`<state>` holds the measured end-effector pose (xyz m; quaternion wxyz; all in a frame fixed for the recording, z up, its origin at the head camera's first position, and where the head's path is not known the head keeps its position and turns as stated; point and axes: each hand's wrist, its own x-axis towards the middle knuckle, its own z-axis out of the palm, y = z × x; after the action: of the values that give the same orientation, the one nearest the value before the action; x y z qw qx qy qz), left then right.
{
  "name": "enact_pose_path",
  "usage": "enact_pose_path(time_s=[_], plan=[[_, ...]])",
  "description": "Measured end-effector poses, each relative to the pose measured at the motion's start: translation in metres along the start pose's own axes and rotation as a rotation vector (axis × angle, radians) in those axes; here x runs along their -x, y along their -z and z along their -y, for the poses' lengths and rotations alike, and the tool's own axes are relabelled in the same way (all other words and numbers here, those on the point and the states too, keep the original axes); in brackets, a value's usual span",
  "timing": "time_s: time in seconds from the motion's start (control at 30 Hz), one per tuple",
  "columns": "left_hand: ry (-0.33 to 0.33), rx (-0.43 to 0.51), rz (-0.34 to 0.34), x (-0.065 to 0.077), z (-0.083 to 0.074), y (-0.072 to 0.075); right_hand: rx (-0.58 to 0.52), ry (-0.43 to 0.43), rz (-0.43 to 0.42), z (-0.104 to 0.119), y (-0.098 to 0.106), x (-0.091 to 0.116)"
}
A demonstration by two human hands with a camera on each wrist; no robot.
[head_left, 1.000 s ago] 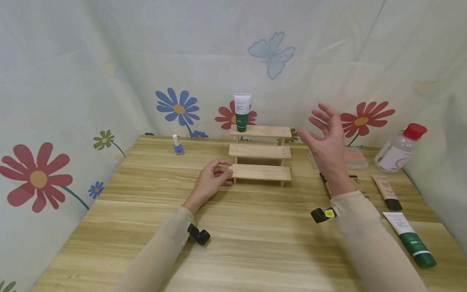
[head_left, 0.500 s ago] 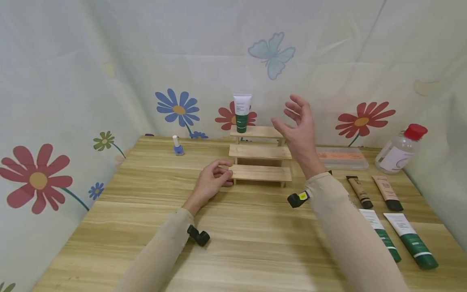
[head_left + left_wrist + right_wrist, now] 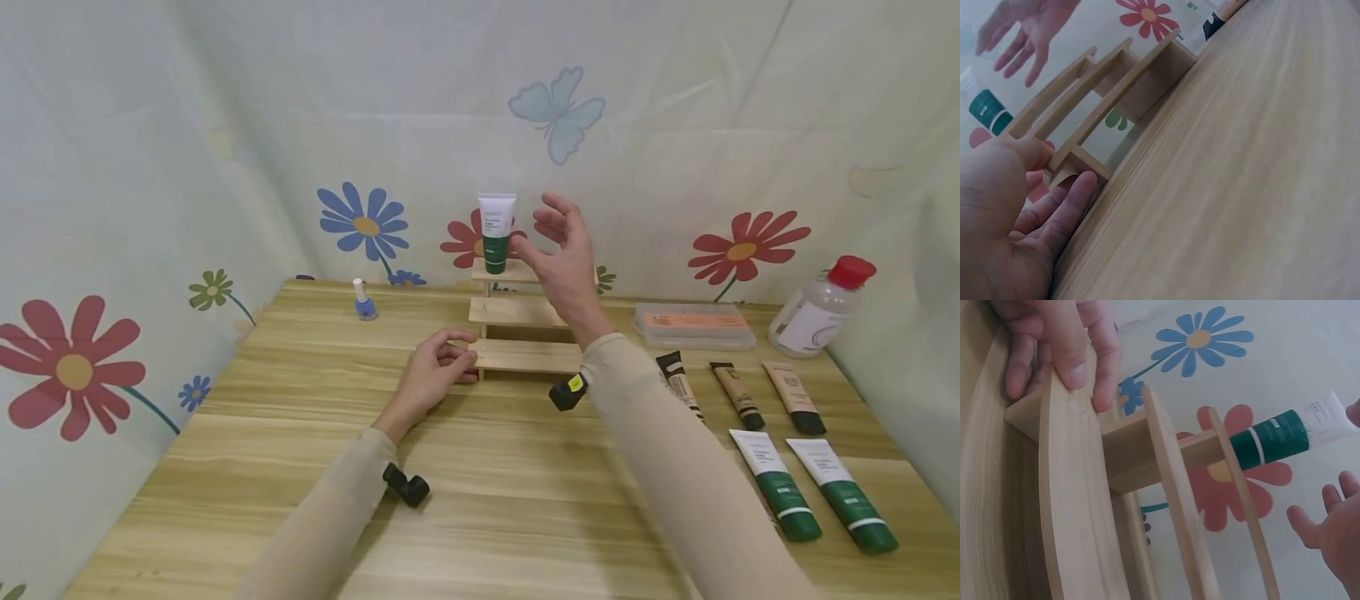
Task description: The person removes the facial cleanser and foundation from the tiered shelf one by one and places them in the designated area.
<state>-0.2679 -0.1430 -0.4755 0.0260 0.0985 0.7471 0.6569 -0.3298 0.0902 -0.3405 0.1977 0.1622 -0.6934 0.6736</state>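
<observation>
A small three-step wooden display stand (image 3: 525, 356) stands on the table. My left hand (image 3: 431, 375) grips the left end of its lowest step, thumb on top and fingers around the leg, as the left wrist view shows. On the left of the top step a white and green squeeze tube (image 3: 496, 233) stands upright on its cap. Just right of it is my right hand (image 3: 566, 262), raised with fingers spread and holding nothing. In the right wrist view, the fingers of this hand (image 3: 1341, 531) appear beside the tube (image 3: 1275, 437).
At right lie two more white and green tubes (image 3: 843, 496), several smaller beige tubes (image 3: 795, 396), and a flat clear case (image 3: 696, 325). A red-capped bottle (image 3: 813, 312) stands behind them. Blue nail polish (image 3: 364, 302) stands left of the stand. A flowered curtain (image 3: 420, 125) hangs behind the table.
My right hand has moved left from above the right side of the table to beside the upright tube. My left hand has stayed on the stand.
</observation>
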Motion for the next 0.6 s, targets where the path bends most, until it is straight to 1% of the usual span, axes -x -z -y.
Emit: enact_pose_path(time_s=[0.13,0.27,0.43,0.6], plan=[[-0.006,-0.003,0.003,0.0,0.002,0.0,0.01,-0.023,0.009,-0.009,-0.013,-0.005],[-0.014,0.0,0.0,0.0,0.002,0.0,0.006,-0.027,0.018,-0.014,-0.023,-0.011],[-0.021,0.003,-0.003,0.0,0.001,0.0,0.016,-0.033,0.03,-0.018,-0.032,-0.015],[-0.015,0.001,-0.005,0.001,0.001,0.0,0.02,-0.085,0.052,-0.021,-0.037,-0.015]])
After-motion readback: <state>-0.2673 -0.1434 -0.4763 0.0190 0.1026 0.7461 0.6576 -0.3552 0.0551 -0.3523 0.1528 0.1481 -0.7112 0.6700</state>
